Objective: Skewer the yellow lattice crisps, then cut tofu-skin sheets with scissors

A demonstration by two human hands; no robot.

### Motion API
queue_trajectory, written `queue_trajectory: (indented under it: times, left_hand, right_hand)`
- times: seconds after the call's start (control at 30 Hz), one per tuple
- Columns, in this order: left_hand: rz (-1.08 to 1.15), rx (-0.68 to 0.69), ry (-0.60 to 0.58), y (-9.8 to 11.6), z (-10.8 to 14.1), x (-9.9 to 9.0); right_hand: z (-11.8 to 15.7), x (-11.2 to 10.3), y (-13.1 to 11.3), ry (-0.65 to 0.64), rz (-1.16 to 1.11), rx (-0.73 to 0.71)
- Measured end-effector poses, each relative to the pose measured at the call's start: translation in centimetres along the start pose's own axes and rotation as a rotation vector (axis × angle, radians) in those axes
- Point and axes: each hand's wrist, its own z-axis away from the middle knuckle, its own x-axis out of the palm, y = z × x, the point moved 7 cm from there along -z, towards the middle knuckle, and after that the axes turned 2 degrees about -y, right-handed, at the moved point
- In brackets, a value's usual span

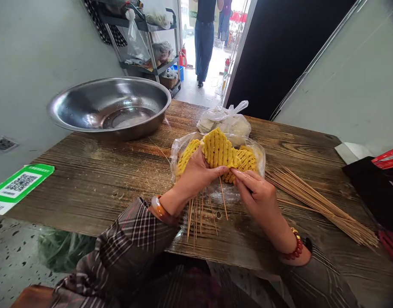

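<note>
My left hand (201,167) grips a yellow, slotted lattice-cut food piece (218,147), thumb along its lower edge and fingers behind it. At the right end of that edge, my right hand (255,188) pinches what looks like a thin bamboo skewer, mostly hidden by the fingers. Below and behind the hands lies an open clear plastic bag (261,156) with more yellow lattice pieces (247,160). Several bamboo skewers (202,211) stick out toward me beneath my left hand; their far ends are hidden.
A bundle of loose skewers (327,207) lies right on the wooden table (128,179). A large steel basin (109,107) stands at the back left, a tied plastic bag (226,119) behind the pieces. A green QR card (21,186) sits at the left edge. A person (204,40) is in the doorway.
</note>
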Motion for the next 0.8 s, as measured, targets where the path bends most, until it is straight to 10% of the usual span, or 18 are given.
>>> queue_trajectory:
  times: [0.8]
  left_hand:
    - [-0.122,0.005,-0.023,-0.32,0.41,0.55]
  right_hand:
    - [0.23,-0.13,0.82,0.032,-0.069,0.089]
